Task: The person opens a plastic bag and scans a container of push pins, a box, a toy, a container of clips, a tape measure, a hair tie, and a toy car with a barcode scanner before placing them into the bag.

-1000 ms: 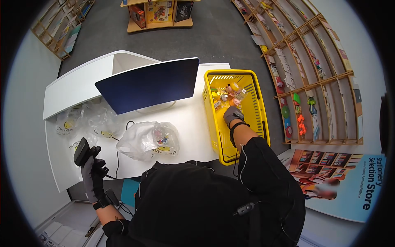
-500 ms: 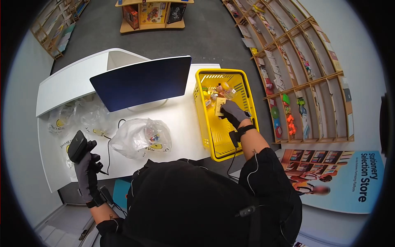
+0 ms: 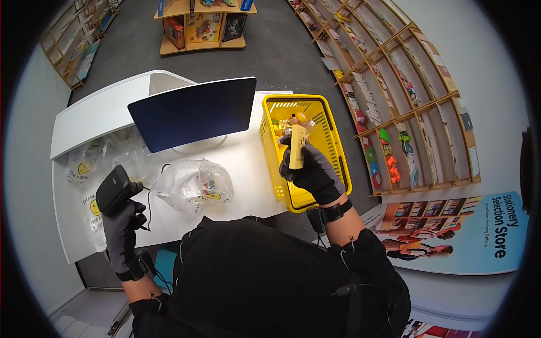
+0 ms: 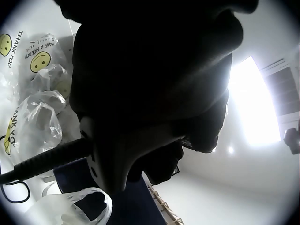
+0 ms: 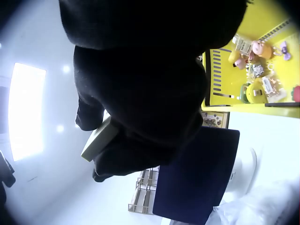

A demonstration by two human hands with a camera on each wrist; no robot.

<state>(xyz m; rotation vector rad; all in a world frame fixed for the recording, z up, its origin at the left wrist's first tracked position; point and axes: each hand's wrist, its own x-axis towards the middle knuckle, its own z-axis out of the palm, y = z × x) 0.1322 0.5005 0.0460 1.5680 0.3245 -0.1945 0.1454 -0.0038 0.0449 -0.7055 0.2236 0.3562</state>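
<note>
My gloved right hand [image 3: 321, 177] grips a small, flat yellow box [image 3: 297, 149] above the near half of a yellow shopping basket [image 3: 270, 149]. From the right wrist, one end of that box shows pale between dark fingers. Small toy-like items [image 5: 261, 48], some in clear packaging, lie in the basket. At the left, my gloved left hand [image 3: 121, 228] holds a black corded barcode scanner [image 3: 112, 190] raised over the counter's left part. Its cord [image 4: 51, 159] leaves the handle in the left wrist view, where the glove is mostly dark.
On the white counter [image 3: 248, 191], a clear plastic bag [image 3: 191, 186] with small colourful contents sits between my hands. A monitor [image 3: 194, 115] stands behind it. More smiley-printed bags [image 3: 84, 166] lie at the left. Shelves [image 3: 406, 112] line the right wall.
My right hand has come up from inside the basket with the yellow box, lifting it towards me. The left hand keeps the scanner, now turned slightly. The head view has shifted a little.
</note>
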